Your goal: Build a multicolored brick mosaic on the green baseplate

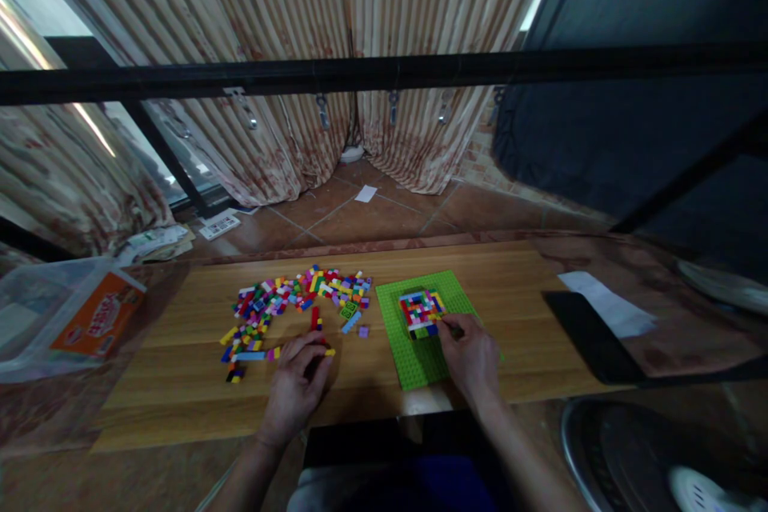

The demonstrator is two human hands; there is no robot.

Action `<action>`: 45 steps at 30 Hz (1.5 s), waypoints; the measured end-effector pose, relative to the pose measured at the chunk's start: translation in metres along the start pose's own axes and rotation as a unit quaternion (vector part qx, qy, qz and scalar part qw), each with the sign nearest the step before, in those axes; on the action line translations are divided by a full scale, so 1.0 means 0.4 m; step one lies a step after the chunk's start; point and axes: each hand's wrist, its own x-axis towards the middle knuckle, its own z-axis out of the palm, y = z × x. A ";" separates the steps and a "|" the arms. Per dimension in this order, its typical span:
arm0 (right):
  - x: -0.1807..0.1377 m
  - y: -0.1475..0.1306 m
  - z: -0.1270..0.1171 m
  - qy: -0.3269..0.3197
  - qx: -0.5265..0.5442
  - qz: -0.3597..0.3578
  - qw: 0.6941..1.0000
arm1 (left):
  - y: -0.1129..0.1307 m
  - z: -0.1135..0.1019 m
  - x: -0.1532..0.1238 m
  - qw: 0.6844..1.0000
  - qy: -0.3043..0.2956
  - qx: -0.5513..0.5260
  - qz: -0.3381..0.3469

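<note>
On the wooden table lies a green baseplate, set at a slight angle. A many-coloured brick build stands on it, low and roughly square. My right hand is closed at the near right corner of this build, thumb and index finger pressed together; what is between them is hidden. Left of the baseplate, my left hand hovers low over the table in a pinch, with a small yellow brick at its fingertips. A red brick strip lies just beyond those fingers.
Loose bricks in many colours spread in an arc on the left. A lilac brick lies near the baseplate. A clear plastic box stands far left; a black flat object and white paper lie right. A dark bar crosses beyond the table.
</note>
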 end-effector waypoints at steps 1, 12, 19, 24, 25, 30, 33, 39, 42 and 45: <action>0.000 -0.001 -0.001 0.000 -0.007 -0.004 1.000 | -0.001 0.001 0.000 1.000 -0.001 0.001 0.002; -0.006 0.013 0.002 -0.010 -0.018 -0.059 0.998 | 0.003 0.004 0.004 1.000 0.007 0.003 0.002; 0.003 0.030 0.005 -0.034 -0.024 -0.090 0.995 | 0.009 0.000 0.004 1.000 0.005 -0.001 -0.006; 0.017 0.041 0.005 -0.043 -0.019 -0.099 0.994 | 0.005 0.000 0.004 1.000 0.009 0.004 -0.003; 0.018 0.042 0.004 -0.045 -0.017 -0.101 0.994 | 0.003 0.001 0.004 1.000 0.009 0.005 -0.003; 0.024 0.044 -0.003 -0.055 -0.013 -0.109 0.992 | 0.002 0.003 0.004 1.000 0.010 0.011 -0.001; 0.031 0.045 -0.006 -0.064 -0.008 -0.111 0.992 | 0.004 0.002 0.004 1.000 0.015 0.010 0.001; 0.043 0.050 -0.015 -0.090 0.018 -0.116 0.989 | 0.007 -0.001 0.005 1.000 0.010 0.010 -0.004; 0.042 0.053 -0.016 -0.101 0.057 -0.114 0.987 | 0.005 -0.001 0.004 1.000 0.010 0.009 -0.007; 0.035 0.055 -0.012 -0.096 0.094 -0.105 0.985 | 0.003 -0.001 0.002 1.000 0.006 0.007 -0.004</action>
